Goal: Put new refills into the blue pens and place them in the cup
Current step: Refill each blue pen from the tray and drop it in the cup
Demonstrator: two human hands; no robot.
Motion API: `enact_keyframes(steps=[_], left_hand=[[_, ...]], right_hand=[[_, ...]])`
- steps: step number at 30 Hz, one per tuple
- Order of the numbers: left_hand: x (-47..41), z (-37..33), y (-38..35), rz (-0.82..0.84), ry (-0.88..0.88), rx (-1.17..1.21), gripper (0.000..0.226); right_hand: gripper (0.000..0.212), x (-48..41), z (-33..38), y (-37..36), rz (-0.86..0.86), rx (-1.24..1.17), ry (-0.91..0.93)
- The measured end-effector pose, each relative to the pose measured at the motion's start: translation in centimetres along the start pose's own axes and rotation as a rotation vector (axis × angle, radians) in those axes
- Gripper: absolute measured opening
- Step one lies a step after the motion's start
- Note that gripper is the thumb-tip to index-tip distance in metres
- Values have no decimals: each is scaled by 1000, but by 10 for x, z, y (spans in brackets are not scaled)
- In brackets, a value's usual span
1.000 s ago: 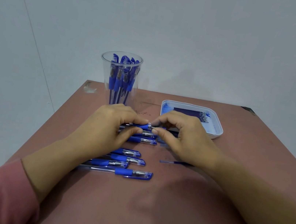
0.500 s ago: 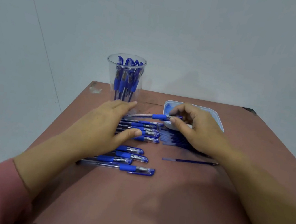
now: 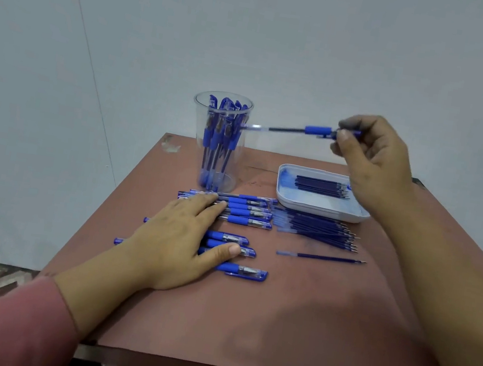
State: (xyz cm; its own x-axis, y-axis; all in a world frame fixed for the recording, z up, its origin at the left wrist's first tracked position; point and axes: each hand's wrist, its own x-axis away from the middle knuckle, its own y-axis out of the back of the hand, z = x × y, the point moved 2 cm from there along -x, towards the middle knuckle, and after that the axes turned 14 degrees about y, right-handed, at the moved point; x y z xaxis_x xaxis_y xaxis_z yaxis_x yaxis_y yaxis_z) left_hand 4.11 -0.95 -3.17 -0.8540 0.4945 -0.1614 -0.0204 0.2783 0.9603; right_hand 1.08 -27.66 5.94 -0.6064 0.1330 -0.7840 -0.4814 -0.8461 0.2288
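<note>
My right hand (image 3: 372, 158) pinches a blue pen (image 3: 301, 129) by its capped end and holds it level in the air, its far end just right of the clear cup (image 3: 218, 141). The cup stands at the table's back and holds several blue pens. My left hand (image 3: 185, 237) lies flat with straight fingers on rows of blue pens (image 3: 248, 212) on the table. A pile of refills (image 3: 318, 228) lies right of the pens, and a single refill (image 3: 320, 258) lies nearer me.
A white tray (image 3: 318, 205) with several dark refills sits at the back right, under my right wrist. The brown table (image 3: 274, 329) ends at a near edge. White wall stands behind; patterned floor shows at the lower left.
My right hand has lifted the pen off the table and carried it up toward the cup. My left hand let go of it and settled flat on the rows of pens.
</note>
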Motion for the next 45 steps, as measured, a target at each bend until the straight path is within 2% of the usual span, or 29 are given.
enact_keyframes(steps=[5,12,18,22,25,29,33,36,40,45], left_hand=[[-2,1,-2,3,6,3,100],[-3,2,-3,1,12,7,95],[-4,3,-4,2,7,1,93],[-4,3,-3,0,10,0,94],[-4,4,-3,-1,12,-4,94],[-4,4,-3,-4,10,1,94],[-5,4,-4,-4,4,16,96],[-5,4,-5,-15,0,12,94],[-7,5,-4,-28,-8,23,95],[-6,3,-3,-40,-2,57,91]], right_hand=[[11,-36,12,-20,-39,48,94],[29,-70,12,-56,7,114,135],[15,-80,8,-83,46,106,161],[2,-76,5,-99,217,170,161],[9,-66,2,-104,355,256,132],[9,-52,3,-91,350,268,156],[11,-23,0,-68,416,320,132],[16,5,-3,-53,518,361,106],[16,35,-9,-46,738,467,100],[15,52,-13,-56,793,546,128]])
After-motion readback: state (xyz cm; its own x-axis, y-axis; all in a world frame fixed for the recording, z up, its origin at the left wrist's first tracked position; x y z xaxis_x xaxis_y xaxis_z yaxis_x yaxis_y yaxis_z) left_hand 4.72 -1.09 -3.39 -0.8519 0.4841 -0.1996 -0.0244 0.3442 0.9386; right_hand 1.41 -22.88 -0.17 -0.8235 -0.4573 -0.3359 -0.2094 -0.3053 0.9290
